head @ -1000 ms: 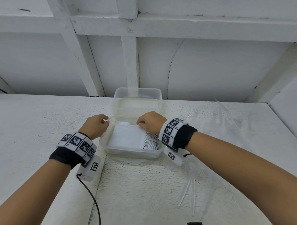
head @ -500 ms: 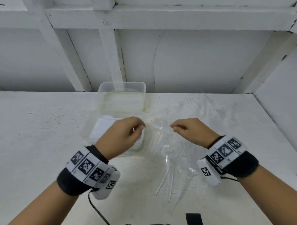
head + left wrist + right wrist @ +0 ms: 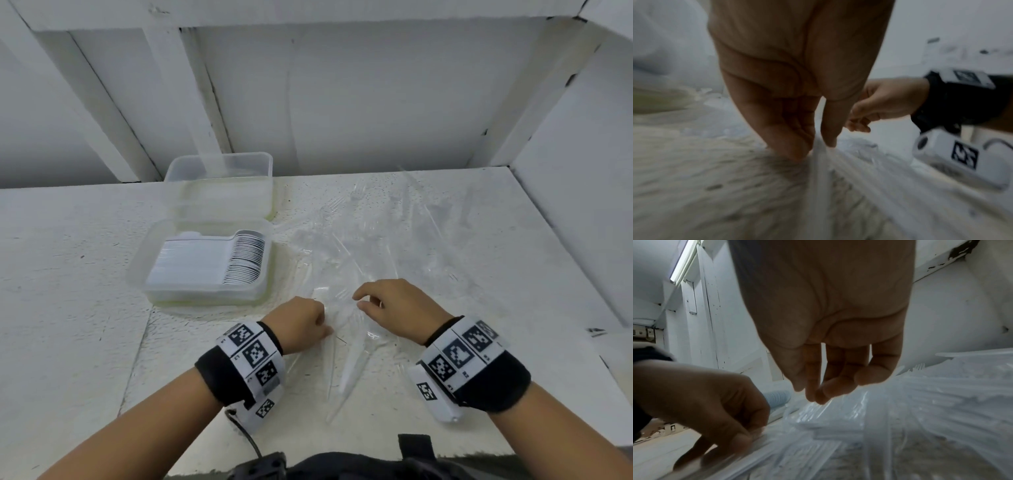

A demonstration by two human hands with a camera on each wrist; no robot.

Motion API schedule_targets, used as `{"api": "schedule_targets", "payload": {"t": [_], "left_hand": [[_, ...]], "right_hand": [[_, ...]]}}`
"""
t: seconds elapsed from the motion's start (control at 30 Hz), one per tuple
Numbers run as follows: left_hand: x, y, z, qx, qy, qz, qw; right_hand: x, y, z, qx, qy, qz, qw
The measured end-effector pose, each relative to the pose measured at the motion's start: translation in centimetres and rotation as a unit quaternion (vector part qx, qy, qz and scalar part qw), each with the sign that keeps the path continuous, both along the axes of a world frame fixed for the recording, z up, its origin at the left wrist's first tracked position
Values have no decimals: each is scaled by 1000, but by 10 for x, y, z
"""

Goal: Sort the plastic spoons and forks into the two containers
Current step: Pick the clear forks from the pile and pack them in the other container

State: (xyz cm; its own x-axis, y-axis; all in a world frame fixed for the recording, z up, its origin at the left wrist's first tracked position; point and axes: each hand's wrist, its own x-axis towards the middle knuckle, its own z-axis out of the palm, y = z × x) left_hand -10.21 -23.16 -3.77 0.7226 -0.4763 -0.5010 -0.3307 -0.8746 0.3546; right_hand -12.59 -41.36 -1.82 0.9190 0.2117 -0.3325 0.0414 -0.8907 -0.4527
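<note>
Two containers [image 3: 219,185], two hands [image 3: 301,323]

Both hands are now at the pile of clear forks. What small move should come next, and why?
Probably lift the clear utensil the left hand pinches and carry it to the empty far container. The near container already holds stacked white spoons; the right hand hovers over the pile, holding nothing.

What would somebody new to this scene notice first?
Probably the near container, left of centre on the white table, packed with a neat row of white spoons, and the empty-looking far container just behind it. Next come the two hands at the front: the left hand pinches clear forks from the loose scatter, and the right hand hovers over them, fingers curled.
</note>
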Motion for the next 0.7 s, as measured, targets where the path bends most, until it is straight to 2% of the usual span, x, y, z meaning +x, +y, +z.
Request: {"api": "schedule_targets", "payload": {"t": [0.13, 0.27, 0.43, 0.57, 0.7], "left_hand": [[3, 10, 8, -55, 26, 30, 998], [-2, 25, 14, -144, 87, 117, 979], [-2, 32, 19, -177, 42, 181, 967], [-5, 25, 16, -168, -6, 214, 962], [-9, 8, 8, -115, -32, 184, 976]], "right_hand": [[-7, -4, 3, 22, 20, 6, 1000], [-14, 3, 5, -23, 76, 83, 993], [-12, 13, 0, -36, 70, 70, 994], [-10, 8, 7, 55, 72, 13, 996], [-9, -2, 20, 182, 65, -79, 978]]}}
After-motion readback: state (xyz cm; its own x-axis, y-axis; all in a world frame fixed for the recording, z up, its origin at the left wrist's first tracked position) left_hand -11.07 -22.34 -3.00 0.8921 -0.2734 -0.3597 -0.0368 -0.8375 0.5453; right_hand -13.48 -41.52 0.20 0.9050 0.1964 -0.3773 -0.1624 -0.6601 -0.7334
